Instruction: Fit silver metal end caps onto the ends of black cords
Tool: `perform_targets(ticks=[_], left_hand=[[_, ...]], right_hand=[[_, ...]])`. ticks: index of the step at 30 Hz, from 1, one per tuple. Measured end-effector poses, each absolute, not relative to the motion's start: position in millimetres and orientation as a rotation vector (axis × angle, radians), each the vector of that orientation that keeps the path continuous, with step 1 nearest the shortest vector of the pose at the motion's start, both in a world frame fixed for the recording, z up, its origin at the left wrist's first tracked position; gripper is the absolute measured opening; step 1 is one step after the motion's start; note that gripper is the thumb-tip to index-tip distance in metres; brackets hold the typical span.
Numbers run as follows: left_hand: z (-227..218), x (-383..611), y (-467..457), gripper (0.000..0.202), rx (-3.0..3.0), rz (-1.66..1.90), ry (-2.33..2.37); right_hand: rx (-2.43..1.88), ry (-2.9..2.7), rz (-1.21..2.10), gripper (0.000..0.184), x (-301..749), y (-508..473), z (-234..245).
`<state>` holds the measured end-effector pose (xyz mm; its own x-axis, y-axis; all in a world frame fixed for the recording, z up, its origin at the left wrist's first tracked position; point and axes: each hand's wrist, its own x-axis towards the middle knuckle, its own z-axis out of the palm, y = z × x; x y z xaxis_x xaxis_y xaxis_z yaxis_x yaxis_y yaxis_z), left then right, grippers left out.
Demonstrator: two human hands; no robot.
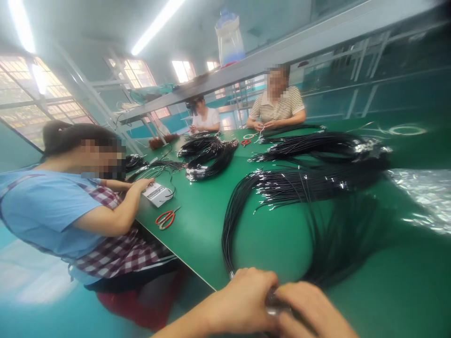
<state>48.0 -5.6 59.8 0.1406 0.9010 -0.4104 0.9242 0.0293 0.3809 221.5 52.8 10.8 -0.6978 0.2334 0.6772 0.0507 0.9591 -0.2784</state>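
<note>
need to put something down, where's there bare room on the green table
The green table is bare between the red-handled scissors and the curved black cable bundle. A second patch lies inside that bundle's curve, with blurred strands on its right. Crowded: the piled cables beyond, and the foreground, where left hand and right hand meet.

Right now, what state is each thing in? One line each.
Left hand: fingers curled at a dark shiny piece, grip partly hidden
Right hand: blurred, at the same piece, grip unclear
Nearest black cable bundle: curved on the green table
Nearer red-handled scissors: lying loose
Printed white card: lying by a co-worker's hand
Clear plastic sheet: wrinkled
White wire: coiled
Ceiling lights: lit
</note>
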Motion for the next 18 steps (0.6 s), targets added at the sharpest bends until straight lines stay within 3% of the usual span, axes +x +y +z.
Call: perform_targets(ticks=[3,5,8,13,16,18], left_hand=[[58.4,57.6,-6.9,0.048,1.967,-0.145,1.868],[53.3,61.8,-6.3,0.050,2.114,-0.251,1.906],[40.6,60.5,-6.8,0.047,2.434,-0.208,1.956],[19.8,49.6,-12.9,0.043,2.778,0.281,2.056],[16.7,47.0,-15.0,0.052,2.586,0.500,2.098],[20.0,45.7,-16.5,0.063,2.331,0.574,2.088]], right_hand=[[-0.521,-2.435,0.751,0.024,209.2,84.3,46.6],[-0.818,-2.686,1.389,0.022,190.2,107.3,59.4],[-0.823,-2.797,1.945,0.017,159.5,132.4,57.7],[-0.700,-2.604,2.447,0.015,145.9,139.0,34.4],[-0.630,-2.463,2.560,0.008,154.6,135.1,27.6],[-0.640,-2.352,2.561,0.016,159.6,131.9,27.7]])
